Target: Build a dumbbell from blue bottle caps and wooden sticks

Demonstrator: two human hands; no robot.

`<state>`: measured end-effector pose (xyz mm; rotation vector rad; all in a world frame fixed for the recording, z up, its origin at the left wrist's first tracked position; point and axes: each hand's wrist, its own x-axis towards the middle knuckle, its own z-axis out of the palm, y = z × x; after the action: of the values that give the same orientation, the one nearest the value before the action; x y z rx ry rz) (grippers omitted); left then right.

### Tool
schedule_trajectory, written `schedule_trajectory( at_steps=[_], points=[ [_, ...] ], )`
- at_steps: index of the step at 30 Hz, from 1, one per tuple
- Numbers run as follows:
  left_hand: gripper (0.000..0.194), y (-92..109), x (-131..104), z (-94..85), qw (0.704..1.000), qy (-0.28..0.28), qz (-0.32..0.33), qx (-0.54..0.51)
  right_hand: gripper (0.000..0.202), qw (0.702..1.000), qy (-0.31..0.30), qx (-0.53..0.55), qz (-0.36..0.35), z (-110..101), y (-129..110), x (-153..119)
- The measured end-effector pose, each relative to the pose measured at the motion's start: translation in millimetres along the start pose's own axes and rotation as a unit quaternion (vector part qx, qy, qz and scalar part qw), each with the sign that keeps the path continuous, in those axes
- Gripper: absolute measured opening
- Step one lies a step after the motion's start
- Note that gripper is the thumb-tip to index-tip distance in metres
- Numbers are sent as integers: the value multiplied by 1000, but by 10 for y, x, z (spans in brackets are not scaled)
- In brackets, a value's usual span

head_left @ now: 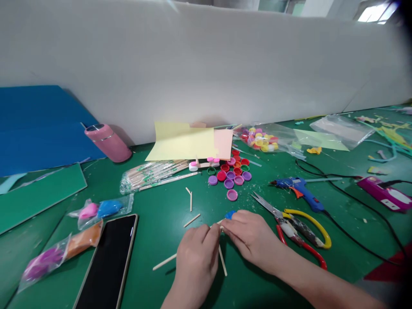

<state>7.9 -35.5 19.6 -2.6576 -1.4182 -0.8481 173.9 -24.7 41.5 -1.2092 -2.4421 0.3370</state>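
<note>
My left hand [197, 256] is closed round a thin wooden stick [164, 262], whose near end sticks out to the left. Its fingertips meet those of my right hand [252, 235], which pinches at the place where the sticks come together. A second wooden stick [222, 261] slants down from between the hands toward me. Behind the right fingers shows a small blue piece [229, 214], mostly hidden, so its kind is unclear. Short cut stick pieces [192, 220] lie just beyond the left hand.
Coloured bottle caps [232, 195] lie ahead. Scissors [273, 206], pliers [309, 229] and a blue glue gun [299, 186] with its cord are at right. A phone [111, 262], bagged clay [109, 208] and a pink bottle [109, 143] are left; bagged sticks [154, 174] lie behind.
</note>
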Motion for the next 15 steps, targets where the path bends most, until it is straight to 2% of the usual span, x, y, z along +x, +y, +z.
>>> schedule_trajectory(
  at_steps=[6, 10, 13, 15],
  points=[
    [20, -13, 32, -31, 998, -42, 14, -53, 26, 998, -54, 39, -22, -118, 59, 23],
    [19, 41, 82, -75, 985, -52, -7, -164, 27, 987, -98, 126, -28, -277, 101, 45],
    [17, 90, 118, -113, 966, -49, -44, -249, 26, 963, -107, 246, 10, -324, 106, 45],
    [15, 105, 127, -129, 950, -51, -74, -299, 25, 934, -110, 337, 50, -308, 105, 33]
  ],
)
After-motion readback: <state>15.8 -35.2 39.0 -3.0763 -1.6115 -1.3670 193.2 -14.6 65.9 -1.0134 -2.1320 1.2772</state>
